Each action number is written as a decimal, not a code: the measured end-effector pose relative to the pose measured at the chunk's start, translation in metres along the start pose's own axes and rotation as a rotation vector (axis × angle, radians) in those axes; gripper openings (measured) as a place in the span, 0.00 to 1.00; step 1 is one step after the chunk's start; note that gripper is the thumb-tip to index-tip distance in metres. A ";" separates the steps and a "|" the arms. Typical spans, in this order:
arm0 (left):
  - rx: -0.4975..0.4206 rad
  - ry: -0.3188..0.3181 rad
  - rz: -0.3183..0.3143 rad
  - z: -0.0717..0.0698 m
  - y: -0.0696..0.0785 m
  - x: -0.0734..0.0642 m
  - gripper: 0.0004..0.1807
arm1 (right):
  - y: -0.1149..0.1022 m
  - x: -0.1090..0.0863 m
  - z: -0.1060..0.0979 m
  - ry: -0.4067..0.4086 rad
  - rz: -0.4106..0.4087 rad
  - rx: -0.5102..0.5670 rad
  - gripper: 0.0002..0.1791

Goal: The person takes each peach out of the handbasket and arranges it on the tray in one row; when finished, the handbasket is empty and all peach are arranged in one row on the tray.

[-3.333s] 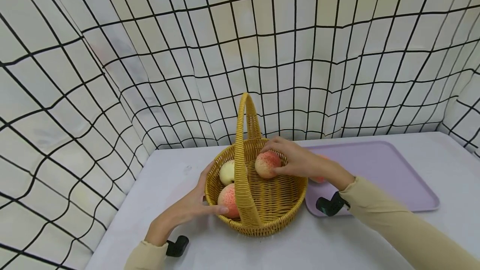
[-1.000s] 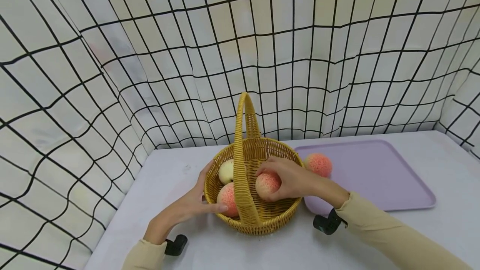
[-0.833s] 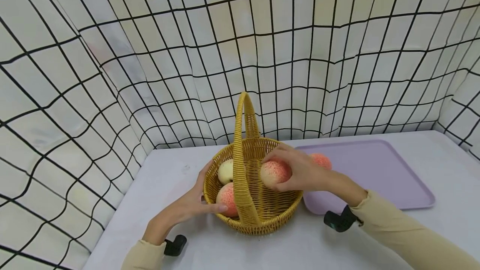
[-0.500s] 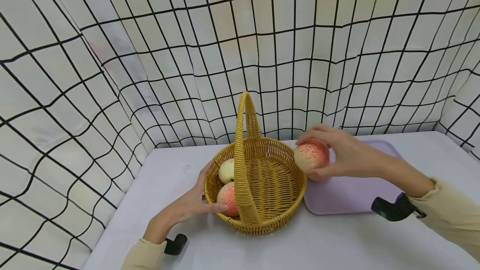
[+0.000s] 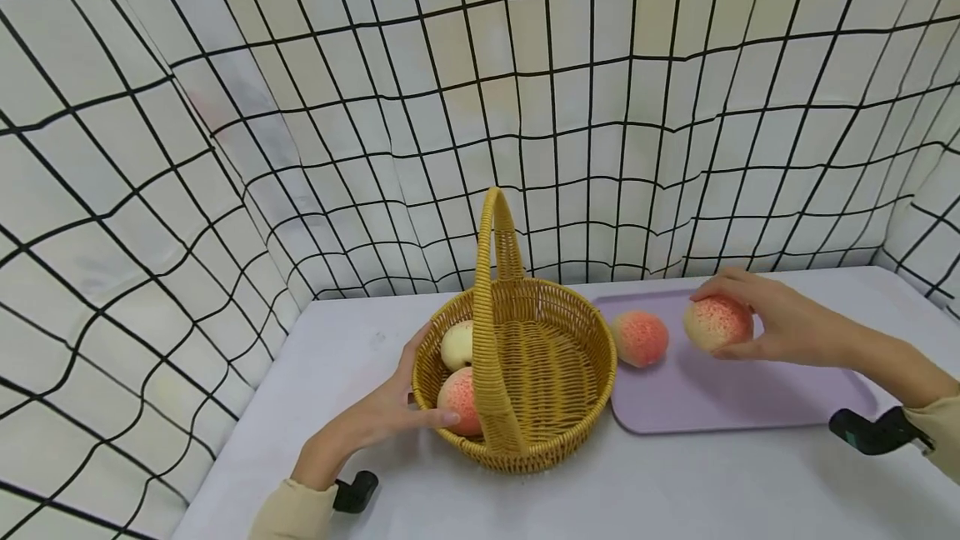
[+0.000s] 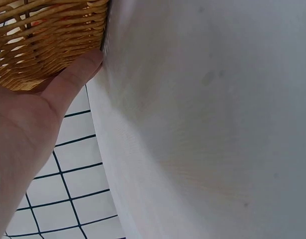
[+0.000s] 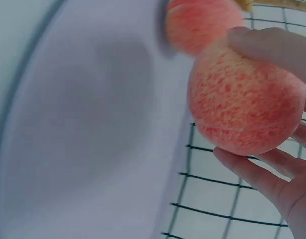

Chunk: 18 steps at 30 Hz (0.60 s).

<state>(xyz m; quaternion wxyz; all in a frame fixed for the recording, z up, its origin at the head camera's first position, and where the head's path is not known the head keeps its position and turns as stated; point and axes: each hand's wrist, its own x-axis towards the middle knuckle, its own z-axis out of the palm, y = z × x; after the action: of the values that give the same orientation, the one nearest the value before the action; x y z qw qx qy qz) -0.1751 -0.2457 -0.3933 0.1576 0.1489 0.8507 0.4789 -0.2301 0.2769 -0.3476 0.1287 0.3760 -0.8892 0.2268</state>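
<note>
My right hand (image 5: 798, 327) pinches a peach (image 5: 716, 323) between thumb and fingers above the purple tray (image 5: 675, 413). In the right wrist view the held peach (image 7: 247, 97) shows red speckles, and the tray surface shows below it. A second peach (image 5: 640, 338) lies at the tray's left end, by the basket. My left hand (image 5: 386, 407) grips the yellow wicker basket (image 5: 558, 440) by its left side, thumb over the rim and fingers along the outside. Inside, at the left, sit a pale yellow round fruit (image 5: 454, 346) and a peach (image 5: 456, 400), both partly behind the handle.
A tall arched handle (image 5: 486, 340) stands up from the basket. The white table (image 5: 570, 507) ends at a white backdrop covered by black netting (image 5: 555, 136) at the back and sides. A black wrist camera (image 5: 873, 432) sits on the right wrist.
My right hand has lifted a peach out of the basket and carried it right, over the tray. The left hand still holds the basket, which stays in place.
</note>
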 end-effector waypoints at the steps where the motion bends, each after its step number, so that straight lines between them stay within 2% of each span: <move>1: 0.002 0.005 -0.004 0.000 0.000 0.000 0.70 | 0.005 -0.002 0.004 -0.011 -0.005 -0.013 0.37; 4: -0.002 -0.002 -0.002 0.000 0.001 0.000 0.70 | 0.016 -0.007 0.015 -0.039 -0.001 -0.034 0.35; 8: 0.001 -0.008 0.011 0.000 0.001 0.000 0.70 | 0.023 -0.012 0.026 -0.039 0.026 -0.013 0.35; 15: 0.018 0.000 0.021 -0.002 0.003 0.000 0.70 | 0.022 -0.008 0.040 -0.023 0.021 0.044 0.34; 18: 0.019 -0.001 0.019 -0.002 0.003 -0.001 0.70 | 0.020 -0.008 0.043 -0.023 0.044 0.059 0.33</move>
<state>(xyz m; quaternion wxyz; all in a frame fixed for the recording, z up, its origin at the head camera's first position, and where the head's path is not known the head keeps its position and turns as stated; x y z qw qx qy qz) -0.1742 -0.2461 -0.3899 0.1520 0.1589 0.8537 0.4721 -0.2419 0.2724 -0.3934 0.1022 0.3627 -0.8916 0.2513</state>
